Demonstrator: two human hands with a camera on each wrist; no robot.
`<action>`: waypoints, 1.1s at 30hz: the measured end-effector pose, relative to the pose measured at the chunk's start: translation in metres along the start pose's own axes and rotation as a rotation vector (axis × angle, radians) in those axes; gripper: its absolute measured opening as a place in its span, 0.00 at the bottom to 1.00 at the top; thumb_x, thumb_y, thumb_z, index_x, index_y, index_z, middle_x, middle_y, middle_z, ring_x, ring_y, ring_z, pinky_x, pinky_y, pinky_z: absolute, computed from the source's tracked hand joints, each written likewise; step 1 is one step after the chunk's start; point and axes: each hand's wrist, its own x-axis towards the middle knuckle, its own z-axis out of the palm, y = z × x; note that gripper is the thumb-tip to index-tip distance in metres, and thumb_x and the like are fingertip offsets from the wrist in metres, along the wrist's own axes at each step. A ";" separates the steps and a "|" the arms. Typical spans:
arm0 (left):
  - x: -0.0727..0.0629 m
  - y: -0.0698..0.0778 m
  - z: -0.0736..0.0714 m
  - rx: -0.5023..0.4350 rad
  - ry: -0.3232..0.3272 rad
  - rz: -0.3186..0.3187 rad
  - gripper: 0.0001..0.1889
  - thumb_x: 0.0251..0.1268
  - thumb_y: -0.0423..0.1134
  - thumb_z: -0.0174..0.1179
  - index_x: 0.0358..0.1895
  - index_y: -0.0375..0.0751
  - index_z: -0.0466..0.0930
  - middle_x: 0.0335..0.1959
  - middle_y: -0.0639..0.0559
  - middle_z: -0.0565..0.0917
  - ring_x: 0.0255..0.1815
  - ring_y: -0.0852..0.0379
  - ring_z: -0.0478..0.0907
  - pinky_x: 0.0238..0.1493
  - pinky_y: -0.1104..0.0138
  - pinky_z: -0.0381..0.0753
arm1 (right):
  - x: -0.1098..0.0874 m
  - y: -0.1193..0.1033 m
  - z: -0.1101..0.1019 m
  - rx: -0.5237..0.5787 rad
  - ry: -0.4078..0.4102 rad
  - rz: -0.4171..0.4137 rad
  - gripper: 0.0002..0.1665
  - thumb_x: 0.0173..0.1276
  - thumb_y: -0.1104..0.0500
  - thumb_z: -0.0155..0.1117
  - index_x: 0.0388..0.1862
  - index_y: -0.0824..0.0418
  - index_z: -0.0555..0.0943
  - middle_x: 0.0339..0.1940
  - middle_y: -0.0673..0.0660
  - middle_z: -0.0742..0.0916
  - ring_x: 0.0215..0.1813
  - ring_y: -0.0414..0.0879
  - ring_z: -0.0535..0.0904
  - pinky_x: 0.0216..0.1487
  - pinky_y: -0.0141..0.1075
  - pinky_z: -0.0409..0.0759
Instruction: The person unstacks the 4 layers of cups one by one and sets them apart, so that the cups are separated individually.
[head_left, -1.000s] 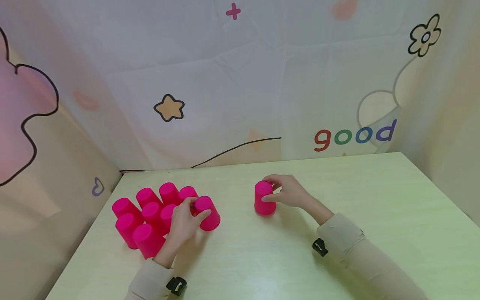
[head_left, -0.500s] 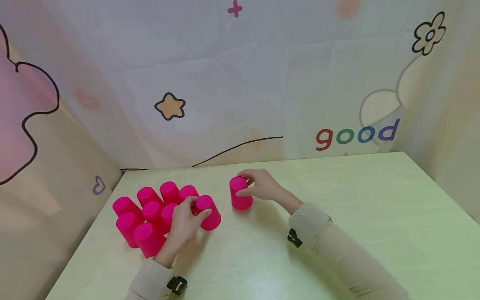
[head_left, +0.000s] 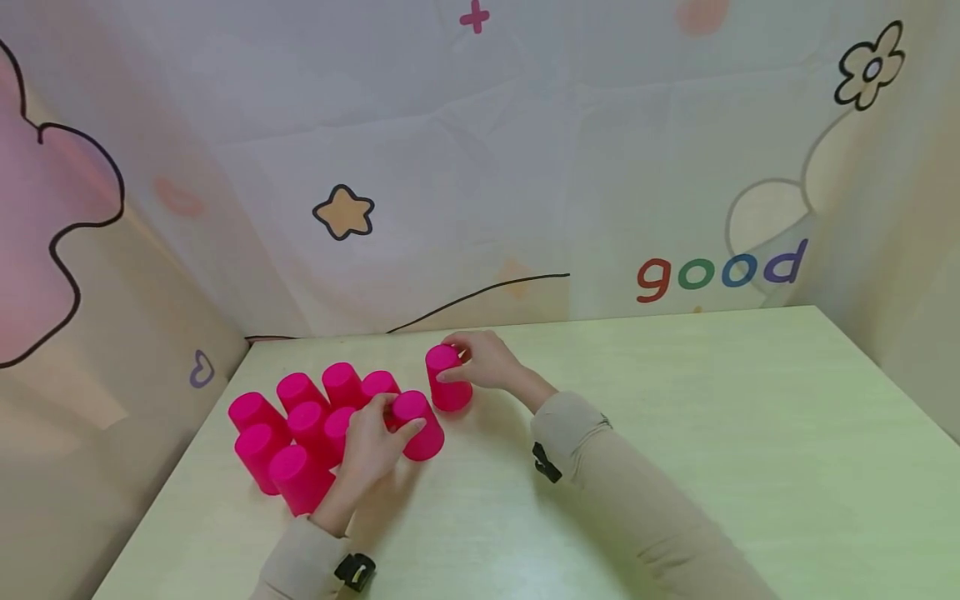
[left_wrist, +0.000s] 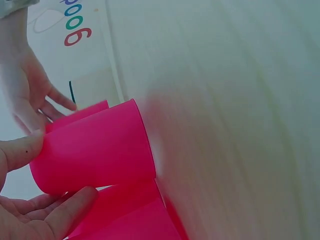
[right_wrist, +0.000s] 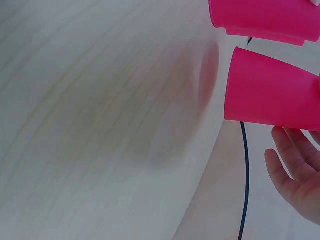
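Upside down on the table stands a bright pink cup (head_left: 422, 432), pinched between the thumb and fingers of my left hand (head_left: 369, 446). Just behind it and to its right, my right hand (head_left: 487, 360) holds a second pink cup (head_left: 452, 385) by its side. In the right wrist view this second cup (right_wrist: 270, 92) appears close to the left hand's cup (right_wrist: 265, 17), with a narrow gap between. Several more inverted pink cups, such as a front one (head_left: 300, 479), cluster left of my left hand, which partly hides some of them.
The pale wooden table (head_left: 675, 433) reaches far to the right. A printed cloth backdrop (head_left: 480, 192) hangs behind its back edge, and more cloth (head_left: 135, 433) hangs along the left side. Black clips (head_left: 355, 571) show near both cuffs.
My right hand has moved left across the table with its cup, ending near the left hand's cup. The left hand has kept its grip and place; the head view has shifted slightly.
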 end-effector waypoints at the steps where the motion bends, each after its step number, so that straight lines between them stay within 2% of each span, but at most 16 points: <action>1: 0.000 0.000 0.000 0.001 -0.001 -0.001 0.26 0.49 0.38 0.68 0.51 0.31 0.71 0.41 0.42 0.79 0.41 0.47 0.76 0.39 0.58 0.80 | 0.002 -0.001 0.002 0.003 -0.006 0.006 0.29 0.52 0.57 0.71 0.54 0.60 0.75 0.46 0.55 0.81 0.46 0.48 0.76 0.38 0.31 0.78; 9: -0.002 0.002 0.001 -0.004 -0.008 0.001 0.25 0.50 0.38 0.68 0.51 0.31 0.71 0.42 0.42 0.79 0.41 0.47 0.76 0.39 0.58 0.80 | 0.011 -0.004 0.020 0.022 -0.063 0.007 0.29 0.53 0.57 0.70 0.54 0.59 0.74 0.46 0.55 0.81 0.46 0.48 0.76 0.38 0.31 0.78; 17: -0.003 0.004 0.003 -0.011 -0.019 -0.009 0.26 0.50 0.38 0.68 0.52 0.31 0.70 0.44 0.41 0.79 0.43 0.46 0.75 0.41 0.56 0.79 | 0.007 0.001 0.021 0.026 -0.134 -0.028 0.34 0.59 0.59 0.65 0.64 0.60 0.67 0.53 0.58 0.78 0.53 0.51 0.74 0.43 0.34 0.79; 23: -0.002 0.005 0.002 0.012 -0.022 0.001 0.28 0.50 0.37 0.67 0.55 0.31 0.69 0.46 0.40 0.78 0.45 0.44 0.75 0.43 0.54 0.78 | -0.005 0.008 0.005 0.018 -0.125 0.003 0.38 0.59 0.57 0.64 0.67 0.58 0.63 0.58 0.60 0.75 0.55 0.53 0.73 0.47 0.38 0.77; 28: 0.001 0.008 0.001 0.033 -0.023 0.019 0.33 0.50 0.36 0.67 0.60 0.30 0.65 0.50 0.39 0.76 0.49 0.42 0.73 0.45 0.52 0.77 | -0.025 0.017 -0.018 -0.040 -0.134 -0.040 0.36 0.60 0.55 0.63 0.66 0.60 0.64 0.59 0.61 0.75 0.56 0.55 0.73 0.51 0.44 0.75; 31: 0.001 0.012 -0.001 0.060 -0.014 0.052 0.35 0.51 0.38 0.66 0.62 0.32 0.63 0.52 0.39 0.74 0.51 0.42 0.72 0.44 0.52 0.78 | -0.038 0.023 -0.034 -0.097 -0.123 -0.061 0.35 0.62 0.53 0.61 0.66 0.61 0.64 0.59 0.62 0.75 0.57 0.56 0.72 0.52 0.46 0.74; 33: 0.001 0.016 -0.002 0.087 -0.005 0.096 0.36 0.51 0.40 0.66 0.63 0.33 0.61 0.55 0.39 0.73 0.54 0.42 0.70 0.44 0.51 0.77 | -0.047 0.025 -0.045 -0.138 -0.098 -0.066 0.35 0.63 0.52 0.60 0.66 0.62 0.63 0.60 0.62 0.74 0.58 0.56 0.71 0.55 0.48 0.72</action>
